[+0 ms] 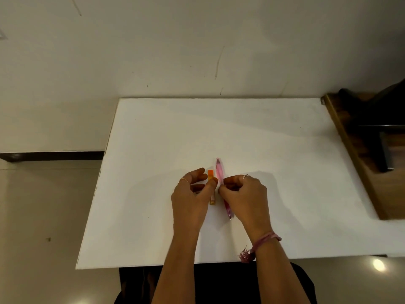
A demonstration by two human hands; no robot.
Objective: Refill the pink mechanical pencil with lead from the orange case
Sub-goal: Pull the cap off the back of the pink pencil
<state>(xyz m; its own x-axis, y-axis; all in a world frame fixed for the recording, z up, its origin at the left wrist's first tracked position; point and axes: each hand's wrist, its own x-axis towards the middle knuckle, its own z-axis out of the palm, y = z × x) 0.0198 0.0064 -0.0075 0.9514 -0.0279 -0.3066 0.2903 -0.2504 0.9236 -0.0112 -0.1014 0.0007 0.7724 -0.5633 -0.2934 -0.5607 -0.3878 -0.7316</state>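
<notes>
The pink mechanical pencil point(219, 170) lies lengthwise on the white table point(274, 150), cap end away from me and tip towards me. Just left of it lies the small orange lead case point(210, 173), parallel to the pencil. My left hand point(190, 198) curls over the case, with the thumb on its right side and the fingers on its left; the middle of the case is hidden. My right hand point(245, 194) pinches the pencil's barrel near its middle with thumb and fingertips. Both objects still seem to rest on the table.
The table's front edge is close to my body and its left edge drops to a tiled floor. A wooden piece of furniture point(359, 154) with dark items stands along the right side. A cream wall point(197, 51) rises behind the table.
</notes>
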